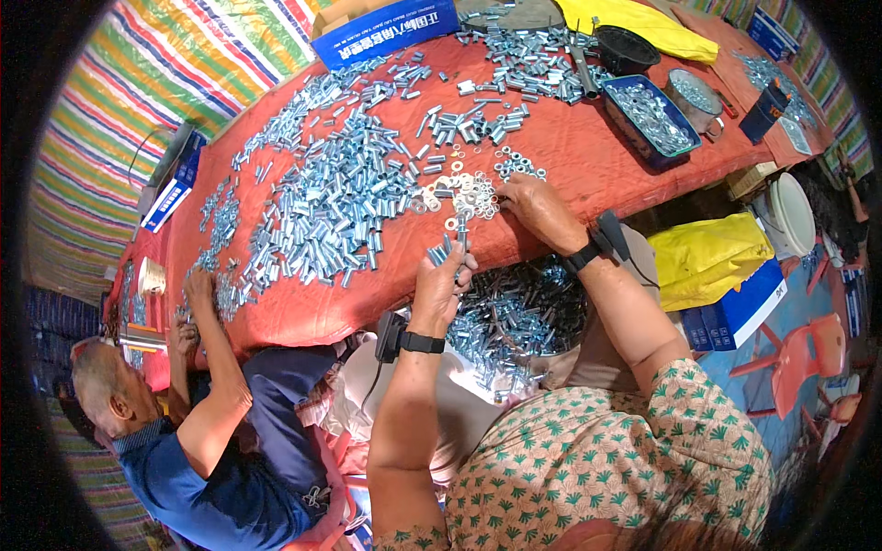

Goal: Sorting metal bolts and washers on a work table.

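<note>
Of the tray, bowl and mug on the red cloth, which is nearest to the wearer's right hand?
The blue rectangular tray, filled with metal parts, is nearest the right hand; the round black bowl and the metal mug stand farther.

Bright overall. Glints on metal sleeves [331, 211] left of centre; dark shadow beneath tabletop [574, 138] edge, centre right. Striped sheeting [115, 129] bows, upper left; corners black.

- Left hand [445, 283]: holds metal fasteners [437, 256] at near cloth edge.
- Right hand [539, 211]: just beside washers [470, 184].
- Metal sleeves [335, 202]: heaped left, on red cloth [570, 138].
- Blue tray [654, 159]: far right.
</note>
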The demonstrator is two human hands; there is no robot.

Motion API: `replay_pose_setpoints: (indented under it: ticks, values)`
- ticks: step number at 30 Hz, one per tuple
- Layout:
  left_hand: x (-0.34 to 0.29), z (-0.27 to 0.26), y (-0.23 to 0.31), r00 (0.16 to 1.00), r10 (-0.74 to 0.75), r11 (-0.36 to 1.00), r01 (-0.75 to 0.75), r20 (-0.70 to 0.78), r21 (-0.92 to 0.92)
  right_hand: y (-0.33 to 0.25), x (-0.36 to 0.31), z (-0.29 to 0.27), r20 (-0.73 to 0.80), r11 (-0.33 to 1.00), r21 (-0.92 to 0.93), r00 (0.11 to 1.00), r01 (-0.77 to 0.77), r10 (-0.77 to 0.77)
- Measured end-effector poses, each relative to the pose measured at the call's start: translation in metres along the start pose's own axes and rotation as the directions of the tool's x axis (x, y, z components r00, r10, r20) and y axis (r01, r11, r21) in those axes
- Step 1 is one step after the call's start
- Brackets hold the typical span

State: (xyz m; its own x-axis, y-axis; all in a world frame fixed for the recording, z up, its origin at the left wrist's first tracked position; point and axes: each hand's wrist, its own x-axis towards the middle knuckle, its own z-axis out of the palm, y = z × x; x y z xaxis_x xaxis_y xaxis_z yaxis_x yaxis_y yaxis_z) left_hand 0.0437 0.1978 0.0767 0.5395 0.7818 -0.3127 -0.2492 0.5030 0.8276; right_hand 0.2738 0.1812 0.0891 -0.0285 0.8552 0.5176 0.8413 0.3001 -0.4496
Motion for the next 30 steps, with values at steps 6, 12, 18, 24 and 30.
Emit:
replay_pose_setpoints:
  ticks: [6, 12, 18, 24, 30]
  values:
    - [0.000, 0.001, -0.003, 0.999, -0.018, 0.998, 0.016, 0.040, 0.057, 0.014, 0.000, 0.015, 0.011, 0.997, -0.076, 1.000, -0.029, 0.029]
    - [-0.004, 0.005, 0.001, 0.999, -0.038, 0.993, 0.036, 0.009, 0.113, 0.011, 0.001, 0.006, -0.022, 0.997, -0.033, 0.997, -0.070, 0.069]
    - [-0.003, 0.006, -0.002, 0.998, -0.046, 0.995, 0.041, 0.049, 0.095, 0.018, 0.008, 0.009, 0.005, 0.986, -0.136, 0.995, -0.095, 0.096]
    - [-0.004, 0.001, 0.003, 0.998, -0.039, 0.995, 0.034, 0.044, 0.096, 0.002, 0.013, 0.009, -0.084, 0.999, 0.022, 0.996, -0.023, 0.025]
    - [-0.005, -0.002, 0.001, 0.999, -0.037, 0.997, 0.034, 0.035, 0.065, -0.039, 0.004, 0.013, 0.194, 0.689, 0.684, 0.970, -0.241, 0.147]
